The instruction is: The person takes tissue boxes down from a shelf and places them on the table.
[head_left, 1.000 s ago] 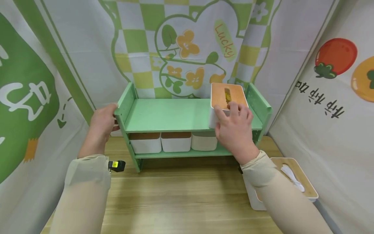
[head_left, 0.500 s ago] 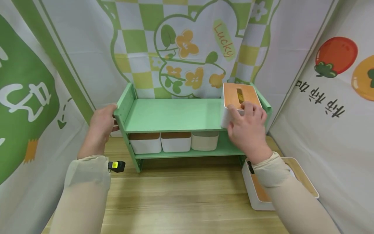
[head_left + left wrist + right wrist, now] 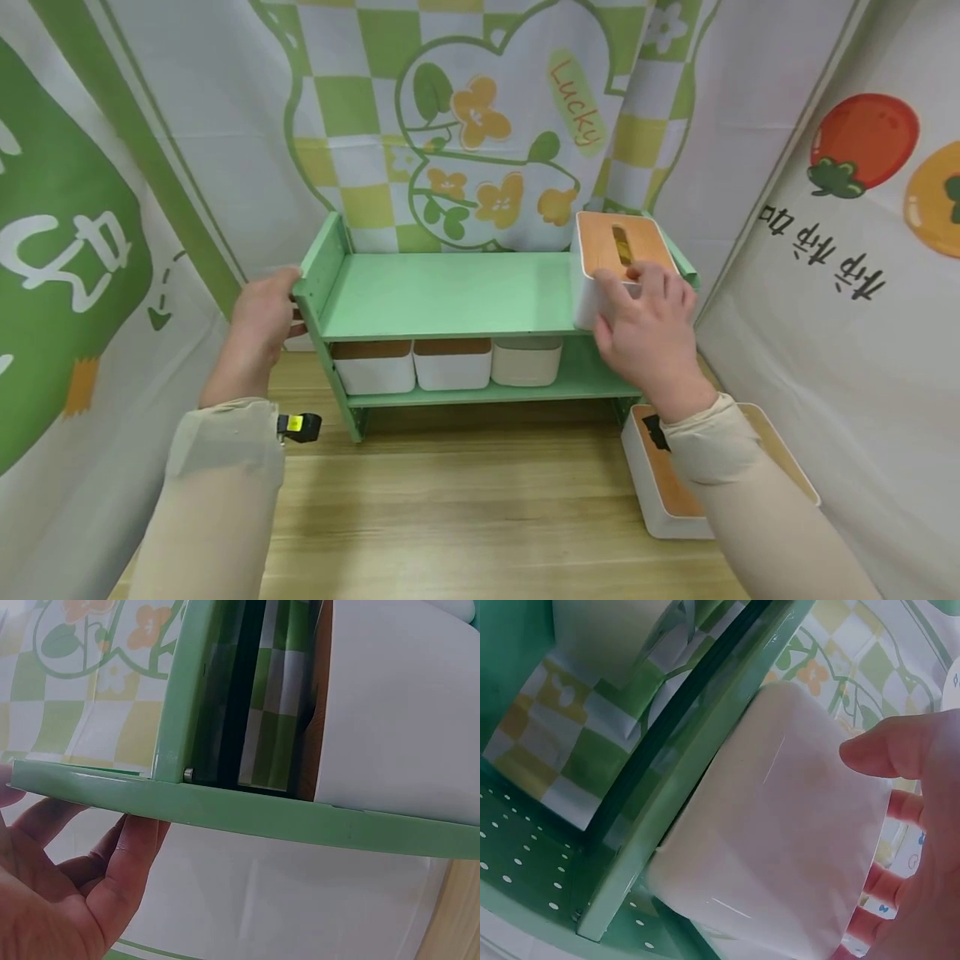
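Note:
A white tissue box (image 3: 624, 242) with a wood-look lid and a long slot sits at the right end of the top board of a small green shelf (image 3: 450, 292). My right hand (image 3: 651, 333) holds it, fingers over the lid near the slot and thumb on the white front wall. In the right wrist view, the box's underside edge lies right along the green board, and the thumb (image 3: 881, 746) presses its smooth face. At the opposite end, my left hand (image 3: 262, 325) grips the shelf's left side panel (image 3: 225, 814), with bent fingers against its outer face.
Two white bins (image 3: 452, 367) with brown tops and a cream bin (image 3: 525, 363) stand on the lower board. A white box with wood-look panels (image 3: 667, 475) rests on the wood-grain table (image 3: 450, 500) at right, partly behind my forearm. Printed fabric walls surround the shelf.
My right hand has slid the tissue box rightward along the top board to the right side panel, slowing in the last half second. The left hand has stayed in place.

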Tool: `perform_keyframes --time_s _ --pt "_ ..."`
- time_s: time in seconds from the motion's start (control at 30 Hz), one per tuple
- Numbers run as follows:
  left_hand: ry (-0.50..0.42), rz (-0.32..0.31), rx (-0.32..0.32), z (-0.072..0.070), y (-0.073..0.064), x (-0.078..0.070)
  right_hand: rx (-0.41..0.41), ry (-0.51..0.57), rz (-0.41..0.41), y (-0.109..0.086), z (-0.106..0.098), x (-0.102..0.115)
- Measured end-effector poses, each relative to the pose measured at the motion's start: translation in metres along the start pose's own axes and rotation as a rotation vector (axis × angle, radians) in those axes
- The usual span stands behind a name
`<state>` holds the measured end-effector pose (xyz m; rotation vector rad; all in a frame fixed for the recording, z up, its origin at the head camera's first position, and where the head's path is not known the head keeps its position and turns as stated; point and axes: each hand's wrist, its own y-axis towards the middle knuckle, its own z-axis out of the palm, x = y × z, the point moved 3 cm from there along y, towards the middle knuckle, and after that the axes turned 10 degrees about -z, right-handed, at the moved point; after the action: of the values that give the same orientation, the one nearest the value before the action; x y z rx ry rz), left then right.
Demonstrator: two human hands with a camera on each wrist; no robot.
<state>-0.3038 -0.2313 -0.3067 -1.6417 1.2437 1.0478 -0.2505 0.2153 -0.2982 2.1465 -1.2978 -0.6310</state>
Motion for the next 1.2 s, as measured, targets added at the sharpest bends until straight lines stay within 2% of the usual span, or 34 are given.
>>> perform_keyframes --time_s 0.27,0.5,0.93,1.0,1.07,1.13,1.2 --pt "0.005 -0.007 -0.007 0.0 0.0 -0.001 -0.042 0.018 -0.031 -0.004 -0.006 0.003" --pt "0.006 0.01 -0.012 0.001 0.0 -0.002 -0.164 0.044 -0.069 -0.011 -0.007 0.006" --pt "0.016 -0.002 -0.006 0.001 -0.001 -0.001 -0.241 0.08 -0.095 -0.019 -0.018 0.009" --pt "0.013 -0.001 -0.002 0.001 -0.001 -0.001 -0.274 0.106 -0.079 -0.021 -0.02 0.006" --pt "0.009 -0.003 0.001 0.001 -0.001 -0.001 -0.31 0.145 -0.03 -0.023 -0.023 0.0" --pt "0.008 -0.006 0.002 0.001 0.0 -0.001 -0.345 0.203 0.05 -0.027 -0.025 -0.009" --pt "0.011 -0.008 -0.001 0.001 0.0 -0.001 -0.351 0.269 0.166 -0.031 -0.026 -0.019"
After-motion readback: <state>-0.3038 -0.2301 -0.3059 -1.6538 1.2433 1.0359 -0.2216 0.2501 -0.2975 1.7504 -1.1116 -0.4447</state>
